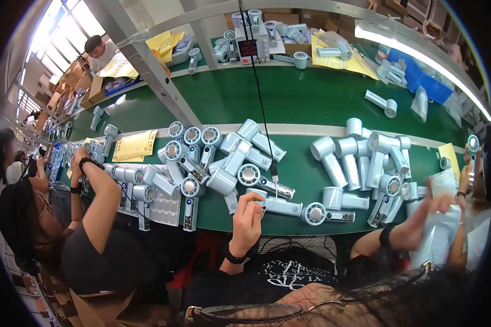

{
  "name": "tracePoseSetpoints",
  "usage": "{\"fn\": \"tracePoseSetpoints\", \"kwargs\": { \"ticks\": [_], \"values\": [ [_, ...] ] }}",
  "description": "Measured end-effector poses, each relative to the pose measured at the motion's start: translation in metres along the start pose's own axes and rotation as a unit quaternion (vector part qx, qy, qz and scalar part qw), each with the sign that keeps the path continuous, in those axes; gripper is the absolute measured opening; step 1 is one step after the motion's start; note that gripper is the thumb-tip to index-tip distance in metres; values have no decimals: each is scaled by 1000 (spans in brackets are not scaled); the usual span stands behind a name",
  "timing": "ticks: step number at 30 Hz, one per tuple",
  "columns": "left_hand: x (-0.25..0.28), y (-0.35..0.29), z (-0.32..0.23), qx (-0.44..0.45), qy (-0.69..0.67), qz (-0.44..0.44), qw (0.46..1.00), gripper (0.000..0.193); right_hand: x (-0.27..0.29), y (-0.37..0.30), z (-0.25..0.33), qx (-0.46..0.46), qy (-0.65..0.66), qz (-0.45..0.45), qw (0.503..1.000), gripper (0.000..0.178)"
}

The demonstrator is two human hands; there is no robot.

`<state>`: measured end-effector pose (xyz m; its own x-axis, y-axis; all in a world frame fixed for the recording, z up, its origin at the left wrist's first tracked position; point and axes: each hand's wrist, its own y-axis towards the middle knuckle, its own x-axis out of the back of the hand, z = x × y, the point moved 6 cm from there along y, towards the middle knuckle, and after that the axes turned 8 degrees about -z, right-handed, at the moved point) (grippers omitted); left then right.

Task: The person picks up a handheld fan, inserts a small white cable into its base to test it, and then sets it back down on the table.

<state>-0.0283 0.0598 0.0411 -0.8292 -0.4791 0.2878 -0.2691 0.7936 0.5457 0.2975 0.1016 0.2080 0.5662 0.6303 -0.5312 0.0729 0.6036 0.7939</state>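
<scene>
My left hand (246, 224), a black band on its wrist, is raised at the near edge of the green table. Its fingers are curled in a pinch around the thin white cable (277, 192) that hangs from a black cord. Right beside it lies a light blue handheld fan (283, 206), its head partly behind my fingers. My right hand (412, 231) is out at the right, smeared by motion. It is next to blurred light blue fan-like pieces (441, 231); whether its fingers hold one is unclear.
Piles of handheld fans lie left of centre (223, 158) and right of centre (365, 155), some with exposed circuitry. A black cord (261, 90) hangs from above. Co-workers sit close on both sides. Beyond a metal rail stand a meter (248, 50) and a blue bin (425, 82).
</scene>
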Motion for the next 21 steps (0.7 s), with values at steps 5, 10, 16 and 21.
{"fn": "tracePoseSetpoints", "kwargs": {
  "ticks": [5,10,16,21],
  "values": [
    [3,-2,-14,7,-13,0,1000,19,18,-23,23,107,-81,-145,980,96],
    [10,-6,-18,8,4,2,1000,19,17,-2,-34,-72,91,-7,993,96],
    [9,-7,-21,15,-20,7,1000,20,79,60,-147,-135,-545,-118,819,77],
    [12,-4,-21,16,-21,9,1000,21,212,65,-294,-428,-613,-118,653,86]
  ]
}}
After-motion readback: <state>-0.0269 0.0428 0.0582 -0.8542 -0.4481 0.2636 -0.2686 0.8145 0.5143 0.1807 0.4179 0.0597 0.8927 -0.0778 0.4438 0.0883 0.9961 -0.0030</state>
